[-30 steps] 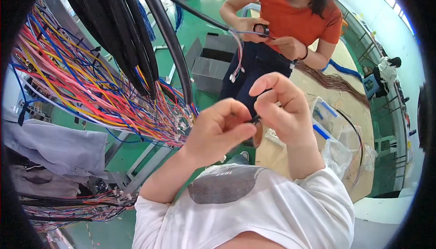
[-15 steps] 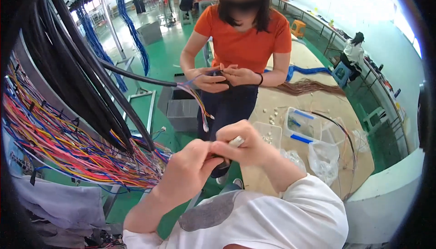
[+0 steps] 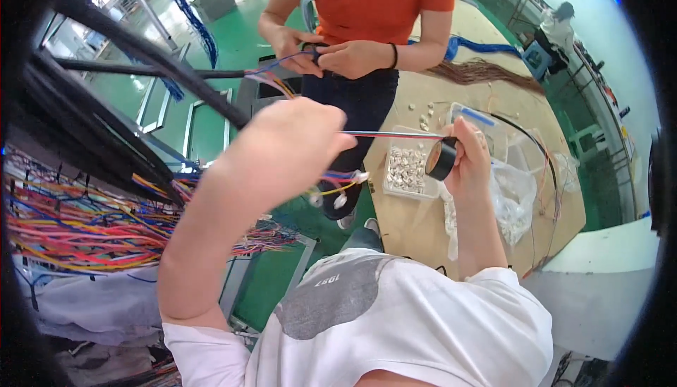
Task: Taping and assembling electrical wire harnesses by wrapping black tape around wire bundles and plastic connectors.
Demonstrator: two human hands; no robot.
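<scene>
My left hand point(image 3: 303, 133) is closed around a thin bundle of wires, just beyond the end of a black-sheathed cable point(image 3: 204, 94). Red, white and greenish wires point(image 3: 395, 134) run taut from it across to my right hand point(image 3: 471, 158). That hand is closed on a roll of black tape point(image 3: 441, 162) and, at its thumb and fingers, the far end of the wires. Below my left hand hang more coloured wires with white connectors point(image 3: 342, 200). Its fingertips are partly hidden by the back of the hand.
A person in an orange top point(image 3: 367, 6) opposite me handles a blue wire. On the wooden table point(image 3: 395, 239) stand an open box of white connectors point(image 3: 409, 168) and a clear plastic bag point(image 3: 513, 200). Thick black cables and many coloured wires point(image 3: 92, 225) hang at left.
My hands, close together before, have moved apart: the left went up and left, the right went right. The stretched wires and tape roll now show. My view has tilted downward.
</scene>
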